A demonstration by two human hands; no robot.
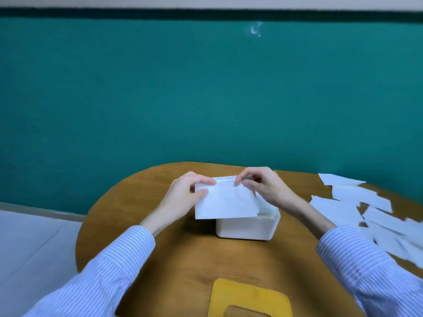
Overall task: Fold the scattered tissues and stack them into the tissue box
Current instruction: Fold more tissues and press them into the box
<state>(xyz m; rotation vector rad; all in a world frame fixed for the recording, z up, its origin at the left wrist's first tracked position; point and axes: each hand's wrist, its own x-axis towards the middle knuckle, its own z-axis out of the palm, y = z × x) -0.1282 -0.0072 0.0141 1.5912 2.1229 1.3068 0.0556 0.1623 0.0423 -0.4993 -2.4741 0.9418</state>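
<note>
A flat teal wall fills the upper two thirds of the frame, matte and plain with a small pale scuff near the top centre, and below it sits a rounded wooden counter (pixel 137 213) with a warm, smooth brown grain. At lower centre, both hands are up over the tissue box (pixel 247 227), a white, rounded-corner tub with its top open. The left hand (pixel 183 195) pinches the upper left corner of a tissue (pixel 225 202), thumb and fingers clamped on the edge; the right hand (pixel 263 184) pinches the top edge a little to the right of centre, fingers curled tight onto the paper. The tissue itself is a thin, soft white rectangle with a narrow folded strip along its top, held in the air and hanging in front of the box's left part. Over at the right edge of the frame, a loose heap of scattered tissues (pixel 366 213) lies fanned across the wood, flat white rectangles overlapping at odd angles. At the bottom centre, a yellow lid (pixel 249 296) with rounded corners and an oval slot lies flat. Striped light-blue shirt sleeves (pixel 109 271) run in from both lower corners.
</note>
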